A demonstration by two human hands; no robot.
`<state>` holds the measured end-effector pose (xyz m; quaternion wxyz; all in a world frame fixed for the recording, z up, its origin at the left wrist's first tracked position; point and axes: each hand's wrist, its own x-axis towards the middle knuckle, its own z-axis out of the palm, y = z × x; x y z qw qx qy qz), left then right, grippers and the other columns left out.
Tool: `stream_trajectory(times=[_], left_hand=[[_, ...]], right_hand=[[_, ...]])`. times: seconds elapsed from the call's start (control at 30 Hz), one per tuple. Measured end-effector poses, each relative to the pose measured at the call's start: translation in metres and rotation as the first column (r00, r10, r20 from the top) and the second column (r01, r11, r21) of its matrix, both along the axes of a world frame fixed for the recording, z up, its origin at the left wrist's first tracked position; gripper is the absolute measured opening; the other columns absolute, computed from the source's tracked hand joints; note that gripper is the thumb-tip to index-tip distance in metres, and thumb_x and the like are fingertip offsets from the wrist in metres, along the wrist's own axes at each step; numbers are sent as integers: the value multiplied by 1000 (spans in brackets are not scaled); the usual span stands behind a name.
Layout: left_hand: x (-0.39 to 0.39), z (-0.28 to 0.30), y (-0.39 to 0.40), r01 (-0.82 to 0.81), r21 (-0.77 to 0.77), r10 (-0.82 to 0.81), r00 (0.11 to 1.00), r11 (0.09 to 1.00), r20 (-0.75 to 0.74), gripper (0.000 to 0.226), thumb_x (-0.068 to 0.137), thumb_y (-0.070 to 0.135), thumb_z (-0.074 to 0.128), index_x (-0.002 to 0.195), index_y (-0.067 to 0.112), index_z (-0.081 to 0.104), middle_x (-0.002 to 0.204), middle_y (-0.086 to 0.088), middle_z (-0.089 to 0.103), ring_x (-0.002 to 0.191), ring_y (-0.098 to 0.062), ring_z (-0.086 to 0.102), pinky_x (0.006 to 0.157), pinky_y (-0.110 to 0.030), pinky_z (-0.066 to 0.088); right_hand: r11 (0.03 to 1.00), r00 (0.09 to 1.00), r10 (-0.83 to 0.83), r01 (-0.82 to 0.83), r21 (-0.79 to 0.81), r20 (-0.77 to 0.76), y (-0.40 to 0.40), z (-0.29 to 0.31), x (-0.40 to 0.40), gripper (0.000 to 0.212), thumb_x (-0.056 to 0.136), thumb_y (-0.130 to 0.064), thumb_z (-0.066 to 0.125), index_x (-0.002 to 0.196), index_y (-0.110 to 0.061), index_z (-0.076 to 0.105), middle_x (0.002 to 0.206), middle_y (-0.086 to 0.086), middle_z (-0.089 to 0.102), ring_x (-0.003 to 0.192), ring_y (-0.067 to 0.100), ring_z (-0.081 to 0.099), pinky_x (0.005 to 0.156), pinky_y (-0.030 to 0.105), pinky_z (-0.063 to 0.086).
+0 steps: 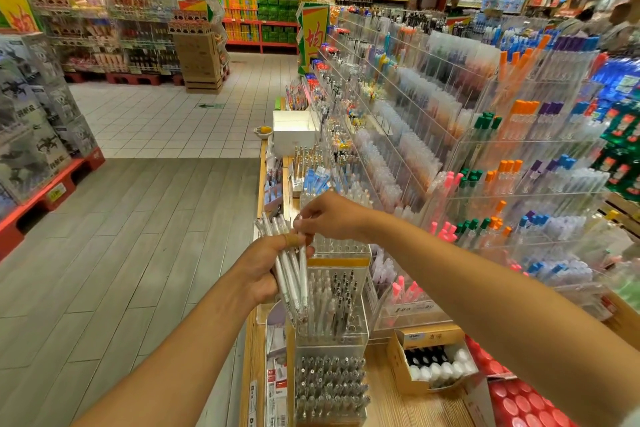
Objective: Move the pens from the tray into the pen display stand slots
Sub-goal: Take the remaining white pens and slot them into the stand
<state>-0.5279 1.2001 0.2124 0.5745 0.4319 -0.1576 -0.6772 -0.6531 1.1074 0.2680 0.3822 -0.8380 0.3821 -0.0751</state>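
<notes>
- Your left hand (265,265) grips a bundle of white pens (289,269), fingers curled round the middle of it, with a tan bandage (292,239) wrapped on one finger.
- The bundle is tilted: its upper ends fan out toward the upper left, and its lower ends point down over the clear acrylic pen display stand (330,340).
- Your right hand (327,217) reaches in from the right and pinches the upper end of one pen in the bundle between curled fingertips, just above your left hand's fingers.
- Both hands are close together above the stand, at the near end of the wooden counter (391,402).
- The stand's upper compartment already holds upright white and dark-tipped pens; a lower compartment in front is filled with clear pens seen from their ends.
- No tray can be made out for certain in this view; the pens you are working with are all in your left hand.
- To the right of the stand, an open cardboard box (427,362) sits on the counter with black and white items in rows.
- Beyond your right forearm, tiered acrylic racks (519,163) hold pens with orange, green, blue, pink and purple caps.
</notes>
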Motion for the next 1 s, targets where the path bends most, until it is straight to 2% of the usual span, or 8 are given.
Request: stream_trajectory(times=[0.07,0.17,0.27,0.33,0.5,0.8,0.87,1.0], left_hand=[[-1,1,0,-2,-1,2,1000,1000,-13,10,85,0,63,93,1,69,77,-10,67,61,-19,67,60,-28,58],[1,-2,-1,-77,81,82,995,994,-58,7,79,5,70,83,-1,71,71,-11,68,60,-20,69,63,-30,59],[9,-10,-4,-171,211,177,984,962,-10,5,87,3,63,86,-2,64,70,-12,64,51,-17,66,51,-25,57],[14,-16,-4,-193,269,195,981,944,19,4,87,0,60,84,-3,61,71,-13,61,49,-17,64,50,-24,56],[19,-24,-4,-195,291,188,981,937,52,3,84,-4,59,84,-1,59,64,-15,63,59,-20,62,68,-32,53],[18,-23,-5,-204,278,194,979,939,61,3,89,3,63,87,2,61,72,-11,59,59,-19,62,59,-30,55],[18,-23,-4,-196,277,187,981,941,59,4,89,4,64,86,2,62,69,-10,60,54,-17,63,53,-27,55],[17,-23,-4,-163,264,155,987,951,48,5,89,4,64,85,3,62,62,-9,59,48,-16,61,51,-25,54]], right_hand=[[995,997,-44,38,94,63,0,0,0,21,94,-18,62,95,2,70,82,8,66,58,7,49,53,19,40],[982,980,-108,79,173,166,-6,12,-2,14,96,-14,59,86,-7,65,71,3,62,61,10,55,54,20,46],[985,944,-163,137,107,288,-15,27,-4,13,99,-13,53,89,-9,61,76,9,64,69,17,61,71,32,53],[982,933,-164,187,-41,319,-19,32,-4,13,100,-13,52,88,-12,59,78,9,65,70,17,62,77,38,55],[926,981,-89,146,-348,175,-16,24,1,12,100,-19,49,105,-9,56,94,8,64,87,25,61,78,39,51],[881,1000,-26,25,-472,6,-18,9,8,17,100,-19,50,108,-8,59,97,5,62,80,18,53,70,32,43],[852,999,-20,-6,-524,-44,-21,5,11,19,98,-20,54,106,-8,65,102,7,64,86,20,56,76,35,47],[829,991,-17,-61,-556,-133,-26,-6,14,21,95,-25,61,109,-13,69,106,6,51,100,23,51,83,33,42]])
